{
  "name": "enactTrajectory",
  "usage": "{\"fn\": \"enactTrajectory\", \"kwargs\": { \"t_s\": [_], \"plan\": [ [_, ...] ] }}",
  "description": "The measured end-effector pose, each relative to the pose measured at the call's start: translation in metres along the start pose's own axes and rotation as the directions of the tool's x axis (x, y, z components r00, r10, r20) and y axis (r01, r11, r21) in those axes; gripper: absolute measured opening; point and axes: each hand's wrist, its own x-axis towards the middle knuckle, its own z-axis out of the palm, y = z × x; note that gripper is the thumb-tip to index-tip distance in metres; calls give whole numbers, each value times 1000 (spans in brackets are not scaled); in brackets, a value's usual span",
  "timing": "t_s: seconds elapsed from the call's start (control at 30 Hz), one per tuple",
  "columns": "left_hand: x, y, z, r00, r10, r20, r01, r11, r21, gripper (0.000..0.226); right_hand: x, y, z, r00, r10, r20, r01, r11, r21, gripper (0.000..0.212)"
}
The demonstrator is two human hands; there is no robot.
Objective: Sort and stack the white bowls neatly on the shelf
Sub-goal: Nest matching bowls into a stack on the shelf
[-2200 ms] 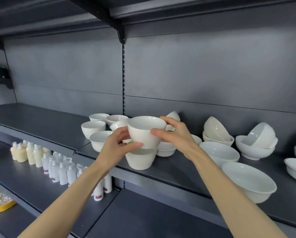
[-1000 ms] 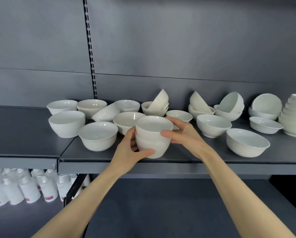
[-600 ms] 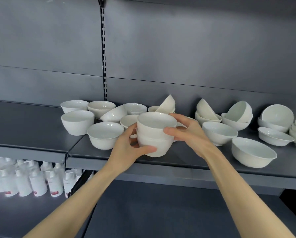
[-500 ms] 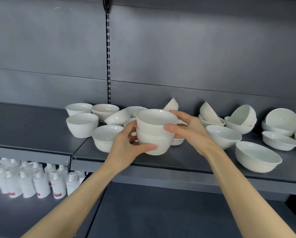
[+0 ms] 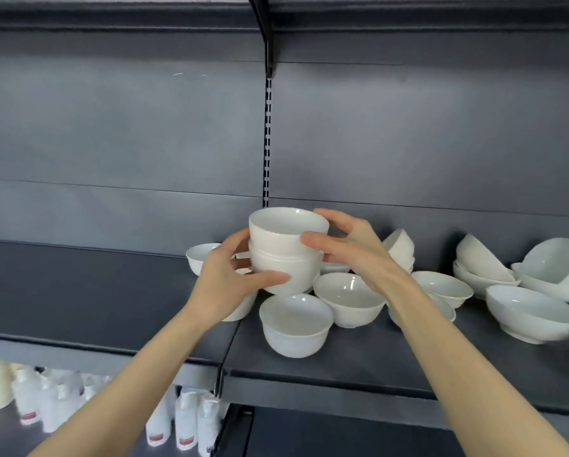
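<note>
The bowls [image 5: 288,249] look like glazed white ceramic, smooth and glossy, with soft highlights on their rims and inner walls. The shelf [image 5: 78,291] is dark grey, matt and even, seemingly painted metal, and the back panel [image 5: 111,127] looks the same. The slotted upright [image 5: 267,143] is black metal. The bottles [image 5: 190,420] on the lower left look like white plastic, but they are blurred.
</note>
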Motion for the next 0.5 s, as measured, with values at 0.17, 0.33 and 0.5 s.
{"fn": "enactTrajectory", "kwargs": {
  "t_s": [0.17,0.33,0.5],
  "plan": [
    [28,-27,-59,999,-27,22,27,999,36,65,38,9,56,1000,10,-16,-10,1000,-4,26],
    [49,-53,-93,995,-67,73,66,998,21,63,60,24,88,999,38,-37,-39,999,-20,29],
    [60,-75,-102,989,-106,106,106,994,3,62,69,31,100,992,121,-40,-123,991,-51,31]
  ]
}}
